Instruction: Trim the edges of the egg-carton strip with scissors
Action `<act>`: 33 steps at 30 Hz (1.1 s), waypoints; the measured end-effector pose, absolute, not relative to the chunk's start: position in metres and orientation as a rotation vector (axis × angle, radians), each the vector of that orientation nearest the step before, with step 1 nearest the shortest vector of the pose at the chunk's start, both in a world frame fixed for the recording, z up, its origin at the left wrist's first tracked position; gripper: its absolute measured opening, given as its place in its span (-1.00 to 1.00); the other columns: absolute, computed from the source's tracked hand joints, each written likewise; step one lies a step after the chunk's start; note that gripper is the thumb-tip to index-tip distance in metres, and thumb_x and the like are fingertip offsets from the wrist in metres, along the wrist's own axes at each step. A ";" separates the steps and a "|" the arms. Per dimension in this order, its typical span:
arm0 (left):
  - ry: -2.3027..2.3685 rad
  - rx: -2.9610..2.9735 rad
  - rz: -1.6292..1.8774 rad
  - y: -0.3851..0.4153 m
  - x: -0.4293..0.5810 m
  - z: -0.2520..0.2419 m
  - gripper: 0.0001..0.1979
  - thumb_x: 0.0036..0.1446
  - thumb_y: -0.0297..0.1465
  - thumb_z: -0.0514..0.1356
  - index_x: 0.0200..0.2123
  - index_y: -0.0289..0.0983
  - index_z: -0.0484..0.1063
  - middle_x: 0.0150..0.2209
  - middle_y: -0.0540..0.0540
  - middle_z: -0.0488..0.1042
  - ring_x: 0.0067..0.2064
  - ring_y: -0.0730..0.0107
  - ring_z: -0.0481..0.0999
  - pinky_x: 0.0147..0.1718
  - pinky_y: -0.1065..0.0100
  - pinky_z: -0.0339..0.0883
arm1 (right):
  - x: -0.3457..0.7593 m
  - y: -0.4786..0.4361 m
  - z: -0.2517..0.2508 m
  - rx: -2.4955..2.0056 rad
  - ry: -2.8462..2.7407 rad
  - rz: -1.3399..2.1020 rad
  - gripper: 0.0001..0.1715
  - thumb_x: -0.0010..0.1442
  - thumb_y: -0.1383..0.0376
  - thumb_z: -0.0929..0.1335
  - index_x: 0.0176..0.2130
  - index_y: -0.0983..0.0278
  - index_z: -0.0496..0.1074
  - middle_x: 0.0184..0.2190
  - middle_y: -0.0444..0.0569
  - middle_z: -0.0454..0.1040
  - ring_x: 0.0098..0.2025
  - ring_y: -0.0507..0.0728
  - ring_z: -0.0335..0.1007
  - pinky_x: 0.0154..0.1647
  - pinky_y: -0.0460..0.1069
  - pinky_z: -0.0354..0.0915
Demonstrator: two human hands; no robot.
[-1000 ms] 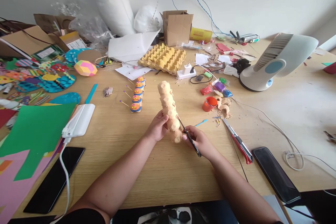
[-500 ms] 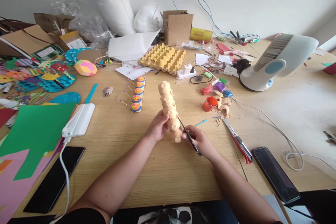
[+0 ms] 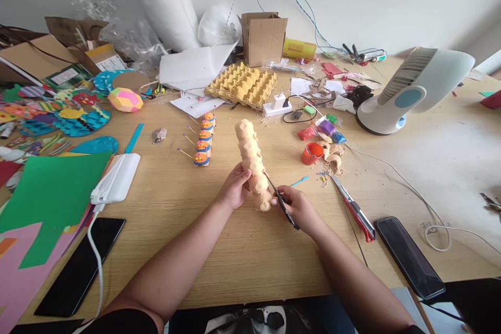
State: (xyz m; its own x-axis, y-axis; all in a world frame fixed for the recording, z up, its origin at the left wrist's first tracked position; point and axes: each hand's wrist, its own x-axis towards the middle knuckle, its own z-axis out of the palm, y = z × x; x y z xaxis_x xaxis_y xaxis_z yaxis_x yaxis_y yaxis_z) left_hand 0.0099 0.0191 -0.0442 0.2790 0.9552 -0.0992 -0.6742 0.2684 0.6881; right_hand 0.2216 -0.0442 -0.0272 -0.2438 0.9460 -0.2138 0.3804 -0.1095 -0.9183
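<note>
A strip of egg carton [image 3: 250, 154], pale orange and bumpy, is held upright and slightly tilted above the table. My left hand [image 3: 236, 188] grips its left edge near the lower half, thumb on top. My right hand [image 3: 297, 206] is closed around a pair of dark scissors [image 3: 287, 210], whose blades reach up to the strip's right edge. Whether the blades are parted is hard to make out. Beyond my left hand stands a painted caterpillar [image 3: 204, 138] of egg cups in orange and blue, with several pin-like sticks.
Right of the strip are an orange cup [image 3: 312, 153], a utility knife [image 3: 354, 210], a phone [image 3: 409, 257] and a white fan [image 3: 409, 91]. A yellow egg tray [image 3: 242, 86] lies behind. Coloured paper [image 3: 58, 198], a power bank [image 3: 116, 178] and a black phone [image 3: 80, 266] are on the left.
The view has shifted very slightly. Both hands, the egg carton strip and the scissors keep nearly the same position.
</note>
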 end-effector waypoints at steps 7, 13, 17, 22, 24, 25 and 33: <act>0.562 0.587 1.174 0.019 0.009 -0.046 -0.45 -0.09 -0.15 0.67 -0.13 -0.26 0.58 -0.22 -0.10 0.71 -0.27 0.28 0.69 -0.30 0.33 0.56 | 0.222 -0.044 -0.029 -1.479 -1.691 1.284 -0.55 0.27 -0.10 0.45 -0.22 0.22 0.49 -0.47 -0.19 0.35 -0.40 0.06 0.21 -0.36 -0.05 0.09; 0.558 0.547 1.191 0.019 0.008 -0.049 -0.48 -0.04 -0.18 0.65 -0.10 -0.25 0.60 -0.20 -0.09 0.70 -0.21 0.27 0.69 -0.27 0.33 0.53 | 0.222 -0.045 -0.028 -1.459 -1.664 1.327 -0.50 0.25 -0.15 0.47 -0.29 0.21 0.45 -0.51 -0.22 0.29 -0.43 0.04 0.15 -0.39 -0.05 0.05; 0.540 0.531 1.188 0.020 0.007 -0.049 -0.50 -0.01 -0.17 0.64 -0.08 -0.23 0.62 -0.19 -0.09 0.70 -0.20 0.23 0.69 -0.25 0.29 0.52 | 0.222 -0.044 -0.027 -1.437 -1.674 1.389 -0.46 0.21 -0.18 0.50 -0.25 0.22 0.46 -0.51 -0.21 0.33 -0.43 0.05 0.16 -0.39 -0.05 0.06; 0.546 0.490 1.175 0.022 0.005 -0.049 -0.57 0.09 -0.18 0.59 -0.07 -0.23 0.60 -0.20 -0.09 0.70 -0.21 0.24 0.67 -0.26 0.29 0.52 | 0.221 -0.041 -0.024 -1.402 -1.559 1.483 -0.39 0.16 -0.20 0.53 -0.18 0.25 0.47 -0.54 -0.27 0.24 -0.47 0.02 0.08 -0.42 -0.04 0.00; 0.550 0.468 1.154 0.023 0.003 -0.050 -0.62 0.16 -0.19 0.55 -0.06 -0.23 0.58 -0.20 -0.08 0.69 -0.21 0.26 0.67 -0.25 0.29 0.52 | 0.221 -0.041 -0.021 -1.374 -1.516 1.521 -0.37 0.14 -0.20 0.55 -0.18 0.25 0.45 -0.55 -0.29 0.21 -0.48 0.01 0.04 -0.43 -0.04 -0.01; 0.546 0.461 1.139 0.023 0.003 -0.050 -0.63 0.18 -0.19 0.54 -0.06 -0.23 0.58 -0.20 -0.08 0.68 -0.23 0.27 0.66 -0.25 0.29 0.53 | 0.221 -0.041 -0.019 -1.345 -1.508 1.547 -0.36 0.14 -0.20 0.55 -0.17 0.25 0.44 -0.54 -0.29 0.21 -0.48 0.00 0.04 -0.43 -0.04 -0.01; 0.532 0.417 0.990 0.023 0.001 -0.041 -0.61 0.20 -0.03 0.47 -0.16 -0.19 0.55 -0.30 0.01 0.63 -0.41 0.35 0.57 -0.39 0.30 0.50 | 0.222 -0.048 -0.013 -1.312 -1.632 1.460 -0.58 0.28 -0.02 0.47 -0.08 0.20 0.39 -0.43 -0.23 0.32 -0.39 0.04 0.17 -0.33 -0.03 0.12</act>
State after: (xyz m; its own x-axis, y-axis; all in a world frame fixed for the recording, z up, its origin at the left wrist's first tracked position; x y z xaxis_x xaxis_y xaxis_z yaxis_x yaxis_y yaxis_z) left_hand 0.0015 0.0227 -0.0413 0.4406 0.8676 -0.2306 -0.6710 0.4890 0.5574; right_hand 0.2220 -0.0481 -0.0133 -0.3479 0.9195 -0.1828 0.2842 -0.0824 -0.9552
